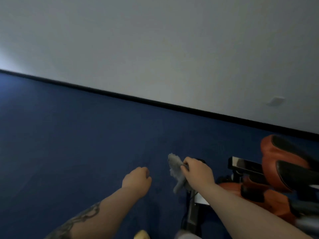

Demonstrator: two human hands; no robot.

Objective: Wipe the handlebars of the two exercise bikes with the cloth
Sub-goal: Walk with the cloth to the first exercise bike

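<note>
The right hand (pixel 196 171) is curled around a grey cloth (pixel 176 171), pressing it onto a dark handlebar (pixel 200 160) that shows just beyond the knuckles. The left hand (pixel 137 181), a loose empty fist, hangs apart to its left, over blue floor (pixel 69 135). An orange exercise bike (pixel 276 169) stands to the right.

— We record a dim, soft picture; the brightest patch is on the wall (pixel 10 54) at far left.
— We concur. The skirting line (pixel 155 102) runs tilted, the orange bike (pixel 279 171) is smeared, and the blue carpet (pixel 69 144) shows no texture.
</note>
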